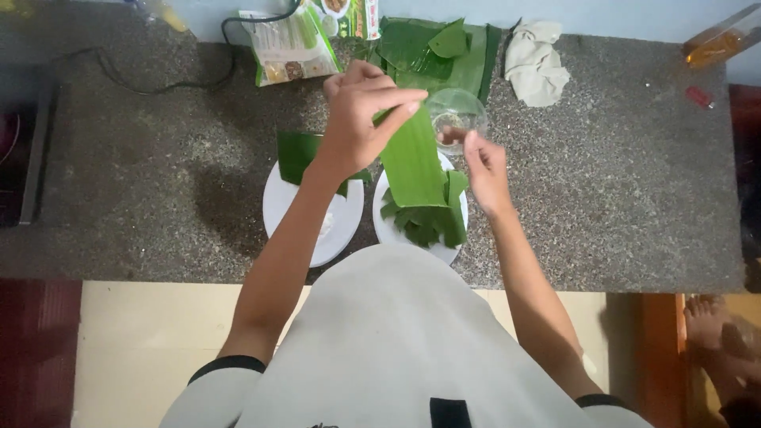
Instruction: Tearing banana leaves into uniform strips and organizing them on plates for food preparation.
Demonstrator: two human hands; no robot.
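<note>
Head view: our left hand [361,119] pinches a leaf strip [412,158] at its top, above a white plate [388,230] of leaf pieces [428,222]. Our right hand [485,170], fingers loosely curled, hovers beside the strip near a glass bowl [458,111] on the table [618,182].

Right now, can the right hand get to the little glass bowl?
Probably yes. The right hand is empty, open and just below the glass bowl, with nothing between them. Only the leaf strip in the left hand lies beside it.

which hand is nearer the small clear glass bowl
Right. The right hand sits just below the small clear glass bowl; the left hand, pinching the long green leaf strip, is farther left.
</note>
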